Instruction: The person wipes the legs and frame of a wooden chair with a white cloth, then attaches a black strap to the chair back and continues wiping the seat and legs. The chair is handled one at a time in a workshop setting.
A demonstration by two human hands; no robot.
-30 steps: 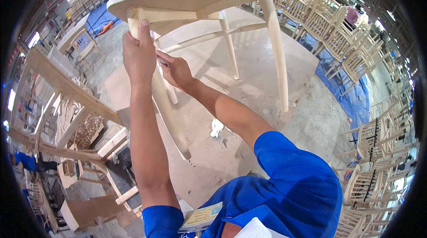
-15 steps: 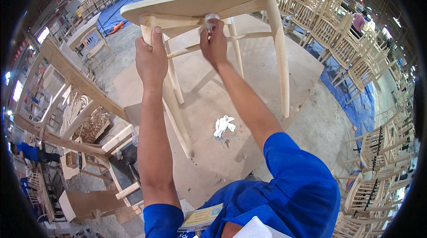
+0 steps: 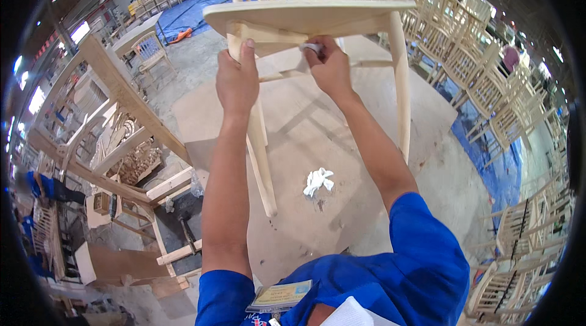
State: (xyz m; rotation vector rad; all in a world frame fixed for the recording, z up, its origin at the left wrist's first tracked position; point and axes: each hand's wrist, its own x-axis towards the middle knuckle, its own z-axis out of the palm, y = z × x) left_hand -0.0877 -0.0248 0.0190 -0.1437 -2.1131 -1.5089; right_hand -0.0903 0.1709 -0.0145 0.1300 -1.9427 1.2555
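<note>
We've got the pale wooden chair (image 3: 311,11) right ahead; left hand (image 3: 239,84) wraps its leg (image 3: 262,170), fingertips hidden so we can't tell their spread; right hand (image 3: 331,71) pinches a white wad (image 3: 311,48) under the front edge; yellowish badge (image 3: 279,297) has small print.

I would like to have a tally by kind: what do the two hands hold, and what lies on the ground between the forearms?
Pale wooden chair, its leg gripped by the left hand: 1
Small white object, material unclear, held in the right hand: 1
Crumpled white cloth, not held: 1
Total: 3
</note>
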